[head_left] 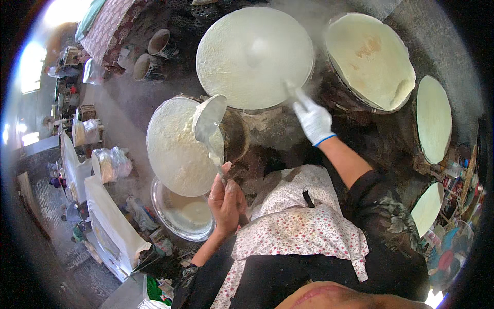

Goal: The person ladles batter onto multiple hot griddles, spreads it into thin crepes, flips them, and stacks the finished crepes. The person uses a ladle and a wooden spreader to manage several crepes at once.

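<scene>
Far left: white boxes [110, 219] and clear bags [110, 162] stacked along a bright, cluttered room edge. Next, a metal batter bowl [182, 213] low on the floor, just under the left griddle. Left hand [226, 201], bare, grip closed round the ladle [208, 121] handle, bowl of the ladle tipped over the left griddle [177, 147], likely so batter runs onto the hot plate; pale batter coats most of it. Centre: big round sheet [254, 56] steaming on the middle griddle. Right hand [314, 121], white glove, grip closed on a thin spreader tool [293, 92] whose tip rests on that sheet's near edge, reach angled to stay off the heat. Right: another cooked sheet [370, 59], browned patch, then two more pale discs [434, 118] at the rim. Cooking surface dark, sooty; steam hazes the top.
</scene>
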A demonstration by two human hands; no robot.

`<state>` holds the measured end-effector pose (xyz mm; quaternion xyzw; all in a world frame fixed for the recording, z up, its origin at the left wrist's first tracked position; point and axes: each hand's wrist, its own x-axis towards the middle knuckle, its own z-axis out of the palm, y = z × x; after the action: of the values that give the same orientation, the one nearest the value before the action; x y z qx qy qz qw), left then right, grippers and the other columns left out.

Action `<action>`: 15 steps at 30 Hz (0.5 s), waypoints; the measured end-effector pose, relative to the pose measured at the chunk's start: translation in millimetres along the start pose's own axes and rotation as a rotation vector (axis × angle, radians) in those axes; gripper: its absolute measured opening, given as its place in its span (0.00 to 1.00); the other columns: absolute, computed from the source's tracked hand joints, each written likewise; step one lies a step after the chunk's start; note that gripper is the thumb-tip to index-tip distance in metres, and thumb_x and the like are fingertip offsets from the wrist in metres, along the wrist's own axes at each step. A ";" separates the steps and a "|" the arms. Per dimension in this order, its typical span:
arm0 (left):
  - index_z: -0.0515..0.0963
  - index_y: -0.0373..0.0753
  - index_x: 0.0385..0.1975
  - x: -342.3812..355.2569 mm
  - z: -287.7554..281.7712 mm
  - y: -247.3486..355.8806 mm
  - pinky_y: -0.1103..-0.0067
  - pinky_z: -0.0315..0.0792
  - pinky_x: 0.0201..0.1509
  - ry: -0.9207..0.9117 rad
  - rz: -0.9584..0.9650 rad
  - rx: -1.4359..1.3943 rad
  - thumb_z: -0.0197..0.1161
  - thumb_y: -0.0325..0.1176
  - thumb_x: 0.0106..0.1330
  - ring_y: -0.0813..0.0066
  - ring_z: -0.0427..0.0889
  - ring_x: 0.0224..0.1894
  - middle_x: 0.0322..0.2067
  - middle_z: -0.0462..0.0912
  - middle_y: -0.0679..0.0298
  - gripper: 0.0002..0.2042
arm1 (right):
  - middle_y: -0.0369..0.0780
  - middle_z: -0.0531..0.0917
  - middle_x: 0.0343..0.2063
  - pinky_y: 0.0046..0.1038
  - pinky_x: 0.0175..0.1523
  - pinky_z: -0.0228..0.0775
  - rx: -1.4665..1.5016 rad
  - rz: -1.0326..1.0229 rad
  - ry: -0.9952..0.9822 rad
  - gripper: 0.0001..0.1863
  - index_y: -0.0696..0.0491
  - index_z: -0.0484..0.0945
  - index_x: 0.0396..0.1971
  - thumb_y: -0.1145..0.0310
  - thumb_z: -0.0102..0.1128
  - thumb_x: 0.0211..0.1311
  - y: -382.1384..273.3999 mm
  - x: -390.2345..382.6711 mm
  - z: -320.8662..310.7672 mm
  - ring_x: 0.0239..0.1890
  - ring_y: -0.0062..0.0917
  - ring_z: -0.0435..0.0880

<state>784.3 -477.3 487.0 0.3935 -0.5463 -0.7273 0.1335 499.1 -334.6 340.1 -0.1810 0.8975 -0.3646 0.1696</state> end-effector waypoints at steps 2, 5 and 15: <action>0.64 0.35 0.74 0.0 -3.5 0.7 0.83 0.61 0.19 -0.012 0.018 -0.017 0.49 0.26 0.81 0.86 0.64 0.17 0.19 0.70 0.71 0.22 | 0.45 0.89 0.44 0.41 0.48 0.80 -0.038 0.013 -0.129 0.25 0.28 0.78 0.67 0.44 0.59 0.72 -1.4 3.6 15.5 0.42 0.44 0.89; 0.64 0.34 0.74 -1.6 -5.9 1.5 0.84 0.61 0.19 0.008 0.050 0.002 0.48 0.26 0.81 0.86 0.65 0.17 0.19 0.70 0.71 0.23 | 0.44 0.89 0.47 0.39 0.50 0.80 0.116 -0.068 0.170 0.24 0.35 0.80 0.65 0.47 0.58 0.74 1.7 17.7 21.7 0.44 0.43 0.89; 0.61 0.35 0.76 -17.9 -8.0 -6.8 0.83 0.62 0.18 0.044 -0.033 -0.029 0.49 0.28 0.82 0.85 0.64 0.16 0.19 0.69 0.71 0.24 | 0.46 0.89 0.39 0.43 0.45 0.80 -0.142 -0.111 0.129 0.22 0.31 0.80 0.64 0.47 0.57 0.73 0.1 46.8 -12.1 0.39 0.44 0.89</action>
<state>803.3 -469.1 487.8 0.4162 -0.5262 -0.7283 0.1393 452.8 -348.3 340.0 -0.2181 0.9188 -0.3197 0.0778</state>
